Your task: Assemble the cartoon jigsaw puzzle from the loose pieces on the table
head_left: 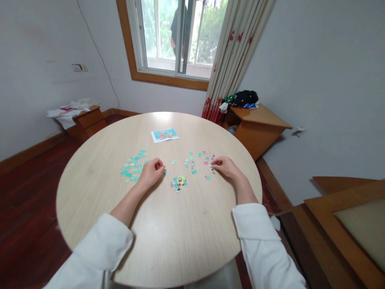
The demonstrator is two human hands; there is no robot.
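Note:
My left hand (152, 173) is over the table with its thumb and fingers curled together. A loose puzzle piece (167, 173) lies by its fingertips; whether the fingers grip anything is too small to tell. On the right, my right hand (226, 166) pinches a small pale puzzle piece (210, 165) among several scattered ones. Between and nearer to me is a joined puzzle section (181, 180) with a yellow cartoon face. A large group of turquoise puzzle pieces (131, 166) spreads left of my left hand. More pieces (190, 161) lie in the middle.
The round wooden table (177, 241) carries a printed reference picture (165, 135) at its far side. Behind stand a window, a curtain (233, 60) and a wooden cabinet (258, 124) topped with clothes. A wooden chair (345, 212) is at the right, a small drawer unit (90, 122) at the left.

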